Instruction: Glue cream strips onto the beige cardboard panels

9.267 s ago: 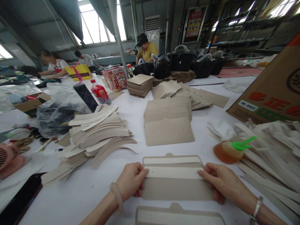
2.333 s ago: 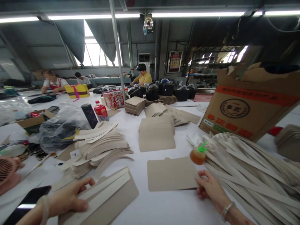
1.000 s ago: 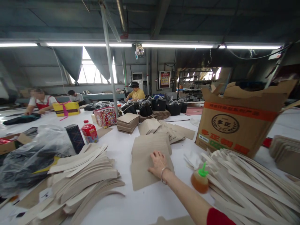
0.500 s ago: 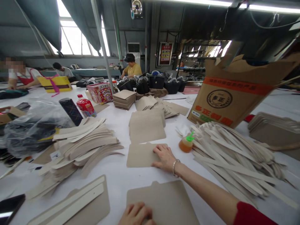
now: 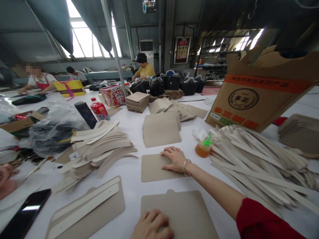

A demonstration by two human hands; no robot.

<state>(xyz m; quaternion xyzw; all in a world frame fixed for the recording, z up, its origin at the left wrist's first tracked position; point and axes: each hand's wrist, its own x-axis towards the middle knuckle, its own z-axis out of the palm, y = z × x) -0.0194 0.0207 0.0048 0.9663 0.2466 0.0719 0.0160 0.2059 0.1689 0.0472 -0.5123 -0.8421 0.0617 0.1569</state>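
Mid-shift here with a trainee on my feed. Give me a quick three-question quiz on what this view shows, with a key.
1. What is the right hand resting on?
A) a green-nozzled bottle
B) a flat tan board
C) a yellow box

2. True or false: in the picture, the red bottle is to the left of the cardboard box.

3. Fill in the number: the board beside the phone carries ___ pale strips.

Key: 1. B; 2. True; 3. two.
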